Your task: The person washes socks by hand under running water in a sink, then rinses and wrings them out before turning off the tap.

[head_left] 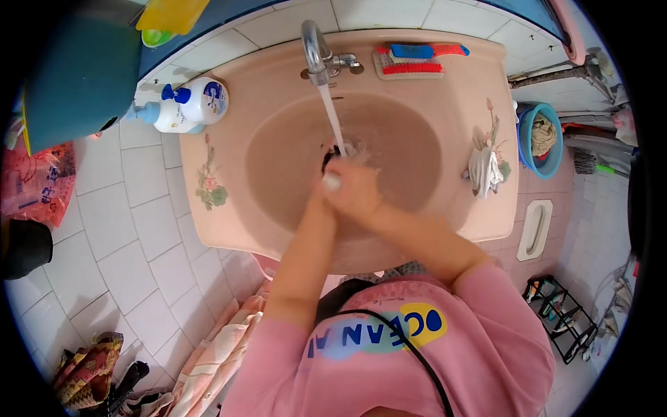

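Note:
Both my hands are together over the pink sink basin (410, 149), close below the running chrome faucet (316, 52). My right hand (356, 187) is closed, lies across my left hand (325, 189) and is smeared by motion. A small dark thing (329, 157) sticks out beyond the fingers, under the stream of water (332, 115). Between the hands shows a small whitish round thing (332, 182); its kind is unclear. Most of my left fingers are hidden, but the hand appears closed around the dark thing. Water splashes beside the hands.
Pump bottles (206, 101) stand at the sink's left corner. Brushes (417, 59) lie at the back, right of the faucet. A crumpled whitish cloth (484, 170) rests on the right rim. A blue bucket (545, 163) with cloth inside and a black rack (559, 316) stand farther right.

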The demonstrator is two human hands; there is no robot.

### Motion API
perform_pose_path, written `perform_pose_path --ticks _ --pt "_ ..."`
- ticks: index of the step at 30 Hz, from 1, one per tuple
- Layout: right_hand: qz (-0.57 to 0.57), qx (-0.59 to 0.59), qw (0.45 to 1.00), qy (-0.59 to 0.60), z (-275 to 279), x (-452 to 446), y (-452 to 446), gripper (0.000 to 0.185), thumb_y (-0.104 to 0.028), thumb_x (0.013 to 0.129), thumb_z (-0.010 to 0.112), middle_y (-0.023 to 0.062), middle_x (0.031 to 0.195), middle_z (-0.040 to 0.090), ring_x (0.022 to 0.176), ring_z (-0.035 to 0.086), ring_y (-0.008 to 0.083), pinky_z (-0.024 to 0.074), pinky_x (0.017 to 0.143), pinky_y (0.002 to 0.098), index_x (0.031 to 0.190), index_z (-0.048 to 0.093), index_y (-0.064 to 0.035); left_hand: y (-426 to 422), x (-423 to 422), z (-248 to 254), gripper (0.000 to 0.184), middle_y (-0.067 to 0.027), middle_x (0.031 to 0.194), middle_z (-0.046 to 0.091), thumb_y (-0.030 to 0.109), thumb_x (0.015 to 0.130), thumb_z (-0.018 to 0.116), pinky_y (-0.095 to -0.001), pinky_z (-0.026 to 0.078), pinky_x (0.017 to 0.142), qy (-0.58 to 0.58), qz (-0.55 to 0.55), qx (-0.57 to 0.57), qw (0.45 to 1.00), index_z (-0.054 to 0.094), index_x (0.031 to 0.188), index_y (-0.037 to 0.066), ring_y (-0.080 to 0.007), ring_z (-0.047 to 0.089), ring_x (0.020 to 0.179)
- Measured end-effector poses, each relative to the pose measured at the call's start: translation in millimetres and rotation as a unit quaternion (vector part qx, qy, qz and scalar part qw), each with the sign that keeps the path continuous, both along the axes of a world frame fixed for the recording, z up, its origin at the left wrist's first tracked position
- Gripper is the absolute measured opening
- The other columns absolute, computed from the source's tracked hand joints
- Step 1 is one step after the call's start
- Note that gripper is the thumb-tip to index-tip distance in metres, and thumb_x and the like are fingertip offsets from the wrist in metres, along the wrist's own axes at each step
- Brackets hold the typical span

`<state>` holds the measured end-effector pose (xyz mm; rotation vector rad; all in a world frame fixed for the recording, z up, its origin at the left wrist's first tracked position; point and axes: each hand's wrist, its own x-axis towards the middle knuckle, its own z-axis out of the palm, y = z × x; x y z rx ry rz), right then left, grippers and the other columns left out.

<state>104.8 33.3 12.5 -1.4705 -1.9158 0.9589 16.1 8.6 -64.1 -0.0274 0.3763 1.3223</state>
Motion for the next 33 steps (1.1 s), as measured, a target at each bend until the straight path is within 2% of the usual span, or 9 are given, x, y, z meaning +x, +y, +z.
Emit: perform_pose_path --ticks 2,7,16,17,20,22,26,28,33 --pt "0.152 -0.014 0.985 0.084 10.7 -1.9 -16.0 0.022 -0.027 0.068 0.070 0.0133 0.078 0.063 0.074 0.061 0.0323 0.0493 0.066 0.0394 0.079 0.063 -0.0095 6.9 -3.6 22.4 0.033 -0.0037 0.101 0.059 0.038 0.091 0.043 -0.0332 0.046 0.085 0.042 0.003 -0.100 0.994 0.054 0.108 0.012 -0.0192 0.056 0.094" --pt "-0.079 -0.186 0.978 -0.055 -20.9 -7.0 59.2 0.024 -0.030 0.069 0.068 0.0142 0.080 0.064 0.078 0.061 0.0326 0.0483 0.069 0.0417 0.080 0.062 -0.0093 27.7 21.2 49.8 0.029 -0.0052 0.099 0.061 0.031 0.093 0.041 -0.0362 0.047 0.084 0.078 0.081 -0.270 0.956 0.055 0.108 0.010 -0.0197 0.058 0.093" --pt "0.006 -0.083 0.996 0.043 -42.0 -8.1 15.2 0.028 -0.034 0.075 0.063 0.0166 0.080 0.062 0.077 0.060 0.0348 0.0474 0.069 0.0421 0.084 0.062 -0.0082 -2.9 -18.6 -44.4 0.037 -0.0089 0.109 0.058 0.038 0.091 0.040 -0.0423 0.045 0.089 -0.036 0.047 -0.065 0.996 0.052 0.113 0.011 -0.0263 0.055 0.103" --pt "-0.033 -0.146 0.987 0.052 -68.5 -6.7 38.1 0.031 -0.032 0.073 0.063 0.0168 0.084 0.063 0.082 0.060 0.0347 0.0471 0.072 0.0441 0.090 0.062 -0.0070 15.9 -1.4 16.6 0.041 -0.0087 0.113 0.057 0.042 0.090 0.038 -0.0429 0.042 0.092 -0.007 0.067 -0.236 0.969 0.053 0.115 0.012 -0.0266 0.053 0.106" --pt "-0.015 -0.134 0.991 -0.015 -63.3 -10.0 76.0 0.030 -0.031 0.076 0.063 0.0172 0.082 0.061 0.081 0.060 0.0335 0.0474 0.071 0.0441 0.092 0.061 -0.0054 18.3 -6.4 28.6 0.053 -0.0071 0.115 0.056 0.049 0.092 0.029 -0.0416 0.037 0.097 -0.022 0.111 -0.216 0.970 0.051 0.118 0.009 -0.0267 0.051 0.109" --pt "-0.111 -0.243 0.929 0.256 -74.4 -18.5 72.1 0.028 -0.028 0.078 0.063 0.0160 0.084 0.061 0.082 0.059 0.0312 0.0472 0.074 0.0420 0.094 0.061 -0.0052 11.1 -9.8 45.7 0.057 -0.0073 0.117 0.055 0.053 0.090 0.028 -0.0432 0.036 0.098 0.013 0.111 -0.257 0.960 0.050 0.119 0.009 -0.0271 0.050 0.111" --pt "0.067 -0.324 0.901 0.279 0.8 -5.5 48.1 0.024 -0.027 0.078 0.063 0.0125 0.087 0.060 0.084 0.058 0.0300 0.0458 0.078 0.0387 0.090 0.063 -0.0057 11.4 -11.9 46.2 0.063 -0.0104 0.116 0.054 0.061 0.086 0.031 -0.0444 0.038 0.095 0.005 0.046 -0.233 0.971 0.050 0.119 0.010 -0.0284 0.050 0.111" --pt "0.233 0.003 0.955 0.185 -2.7 -2.1 18.7 0.022 -0.028 0.078 0.063 0.0103 0.087 0.060 0.084 0.058 0.0297 0.0464 0.077 0.0371 0.083 0.065 -0.0078 12.1 -24.4 3.9 0.052 -0.0123 0.109 0.056 0.052 0.089 0.038 -0.0370 0.044 0.086 0.025 -0.006 -0.139 0.990 0.052 0.116 0.010 -0.0263 0.054 0.102" --pt "0.139 0.034 0.988 0.057 -16.2 0.4 19.9 0.019 -0.028 0.075 0.063 0.0108 0.078 0.060 0.077 0.059 0.0301 0.0480 0.065 0.0410 0.072 0.064 -0.0090 17.3 -9.6 5.8 0.023 -0.0071 0.100 0.058 0.026 0.089 0.051 -0.0335 0.048 0.077 0.060 0.052 -0.168 0.983 0.057 0.102 0.008 -0.0216 0.057 0.090"
